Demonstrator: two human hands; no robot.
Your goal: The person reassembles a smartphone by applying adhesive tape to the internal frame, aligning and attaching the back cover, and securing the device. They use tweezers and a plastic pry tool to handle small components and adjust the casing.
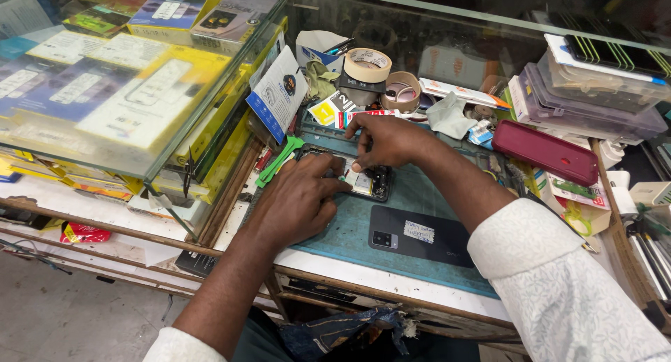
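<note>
Opened phone lay on teal mat, desk centre. Left hand pressed flat on it, grip unclear; right hand pinched its top edge. Likely light, stiff, fragile inside; hold by frame edges.

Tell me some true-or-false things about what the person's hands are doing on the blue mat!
1. Both hands are on an opened phone. True: the left hand and the right hand both press on it.
2. The dark back cover is lying on the floor. False: it lies on the blue mat, near the person.
3. Two rolls of tape sit behind the hands. True.
4. The red case is in the left hand. False: it lies to the right, untouched.
5. A green plastic tool lies left of the phone. True.
</note>
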